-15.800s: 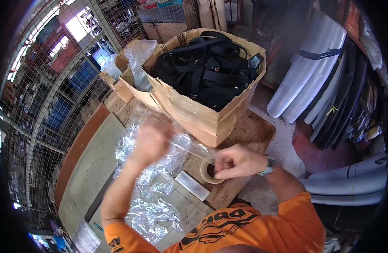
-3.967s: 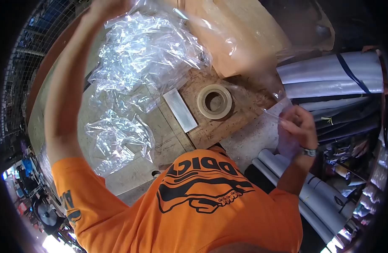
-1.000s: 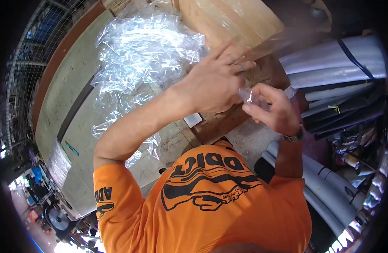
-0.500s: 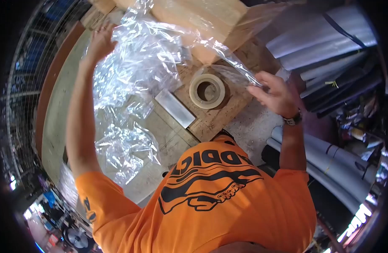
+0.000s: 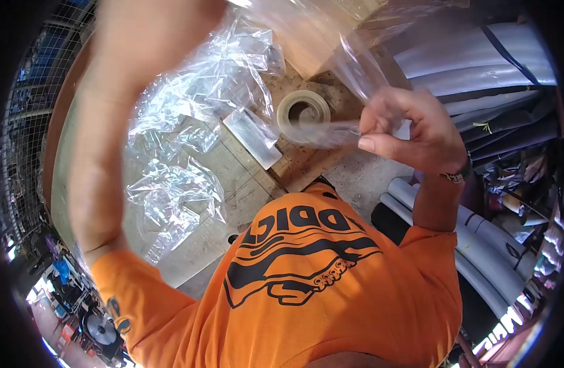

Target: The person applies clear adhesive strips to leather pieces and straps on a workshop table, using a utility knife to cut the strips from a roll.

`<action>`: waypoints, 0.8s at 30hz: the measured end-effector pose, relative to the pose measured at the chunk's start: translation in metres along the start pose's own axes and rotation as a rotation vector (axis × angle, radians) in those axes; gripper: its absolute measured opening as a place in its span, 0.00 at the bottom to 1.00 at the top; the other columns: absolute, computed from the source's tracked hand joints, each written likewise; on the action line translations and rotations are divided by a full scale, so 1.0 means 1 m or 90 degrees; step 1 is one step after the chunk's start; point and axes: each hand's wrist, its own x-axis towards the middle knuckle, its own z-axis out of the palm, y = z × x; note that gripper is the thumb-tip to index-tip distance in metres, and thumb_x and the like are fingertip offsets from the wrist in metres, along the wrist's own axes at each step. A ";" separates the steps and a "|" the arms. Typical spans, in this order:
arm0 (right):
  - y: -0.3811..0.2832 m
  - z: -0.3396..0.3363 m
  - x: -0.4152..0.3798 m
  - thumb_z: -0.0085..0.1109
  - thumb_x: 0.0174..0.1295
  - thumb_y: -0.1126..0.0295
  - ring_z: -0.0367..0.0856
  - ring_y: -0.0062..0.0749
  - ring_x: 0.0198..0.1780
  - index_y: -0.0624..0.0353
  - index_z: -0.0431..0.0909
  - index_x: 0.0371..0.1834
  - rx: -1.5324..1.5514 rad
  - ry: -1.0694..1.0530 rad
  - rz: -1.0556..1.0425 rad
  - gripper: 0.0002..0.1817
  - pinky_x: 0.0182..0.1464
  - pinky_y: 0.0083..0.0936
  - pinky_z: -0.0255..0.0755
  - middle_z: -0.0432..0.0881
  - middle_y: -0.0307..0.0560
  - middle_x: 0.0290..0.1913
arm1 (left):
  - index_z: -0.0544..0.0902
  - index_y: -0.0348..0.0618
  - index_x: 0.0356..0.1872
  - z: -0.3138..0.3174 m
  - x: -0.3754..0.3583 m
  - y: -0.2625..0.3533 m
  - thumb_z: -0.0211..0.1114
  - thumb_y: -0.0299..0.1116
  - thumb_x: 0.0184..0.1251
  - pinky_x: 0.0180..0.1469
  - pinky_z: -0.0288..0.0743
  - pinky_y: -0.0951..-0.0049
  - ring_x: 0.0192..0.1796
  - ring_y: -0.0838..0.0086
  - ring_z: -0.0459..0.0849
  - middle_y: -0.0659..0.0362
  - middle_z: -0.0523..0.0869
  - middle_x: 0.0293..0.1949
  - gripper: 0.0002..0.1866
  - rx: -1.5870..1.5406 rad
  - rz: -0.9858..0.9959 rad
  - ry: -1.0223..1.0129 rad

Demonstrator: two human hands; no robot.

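Note:
My right hand (image 5: 411, 132) is closed on a clear plastic sheet (image 5: 355, 64), its fingers curled round the edge. The sheet stretches up and left toward my left hand (image 5: 165, 30), which is raised close to the camera at the top. Motion blur and the frame edge hide my left fingers. Below that hand lies a crumpled heap of clear plastic (image 5: 214, 92) on the table. A roll of tape (image 5: 283, 113) lies flat, partly behind the sheet. Left of it is a flat silvery rectangular block (image 5: 252, 140).
A brown, box-like package (image 5: 306, 52) stands at the table's far side. More crumpled clear film (image 5: 178, 190) covers the near left of the tabletop (image 5: 233, 184). Large grey rolls (image 5: 478, 67) lie at the right, and further pale rolls (image 5: 466, 224) below them.
My left hand has risen toward the camera and moved right. My right hand has also come up slightly, still gripping the sheet, which now spreads wider between them.

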 end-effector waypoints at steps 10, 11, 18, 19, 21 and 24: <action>0.151 0.031 -0.059 0.67 0.69 0.66 0.72 0.12 0.26 0.60 0.80 0.37 0.019 0.200 0.299 0.09 0.30 0.16 0.65 0.77 0.32 0.24 | 0.77 0.53 0.68 0.038 -0.158 -0.242 0.75 0.42 0.63 0.65 0.70 0.51 0.67 0.55 0.79 0.52 0.83 0.63 0.32 0.216 -0.454 -0.484; 0.142 0.028 -0.052 0.66 0.70 0.65 0.72 0.12 0.26 0.60 0.80 0.37 0.067 0.191 0.322 0.10 0.29 0.16 0.65 0.76 0.32 0.24 | 0.74 0.52 0.72 0.050 -0.148 -0.182 0.77 0.43 0.61 0.70 0.69 0.54 0.70 0.55 0.77 0.49 0.80 0.67 0.37 0.161 -0.410 -0.572; 0.002 0.030 0.009 0.67 0.69 0.65 0.72 0.13 0.24 0.61 0.80 0.36 0.253 0.144 0.306 0.11 0.27 0.18 0.66 0.77 0.33 0.23 | 0.81 0.45 0.59 0.059 -0.022 0.135 0.81 0.41 0.50 0.81 0.53 0.48 0.81 0.59 0.62 0.59 0.75 0.73 0.33 -0.389 -0.119 -0.169; -0.006 0.030 0.004 0.68 0.67 0.67 0.74 0.14 0.25 0.61 0.81 0.36 0.148 0.133 0.202 0.09 0.29 0.18 0.67 0.78 0.34 0.23 | 0.82 0.44 0.52 0.059 -0.012 0.138 0.76 0.41 0.57 0.70 0.70 0.48 0.70 0.57 0.77 0.56 0.84 0.62 0.23 -0.344 -0.108 -0.047; -0.014 0.017 -0.013 0.71 0.63 0.70 0.76 0.15 0.27 0.61 0.81 0.35 0.044 0.108 0.096 0.08 0.31 0.18 0.69 0.80 0.36 0.25 | 0.83 0.45 0.53 0.016 0.012 0.099 0.70 0.39 0.60 0.71 0.68 0.45 0.71 0.57 0.76 0.53 0.85 0.60 0.20 -0.285 -0.242 -0.270; -0.003 -0.012 -0.039 0.71 0.60 0.72 0.77 0.16 0.28 0.61 0.82 0.34 0.002 0.080 0.123 0.07 0.33 0.18 0.70 0.82 0.37 0.27 | 0.85 0.38 0.42 -0.023 0.021 -0.003 0.60 0.26 0.58 0.59 0.75 0.52 0.56 0.58 0.81 0.50 0.86 0.46 0.12 -0.038 -0.149 -0.055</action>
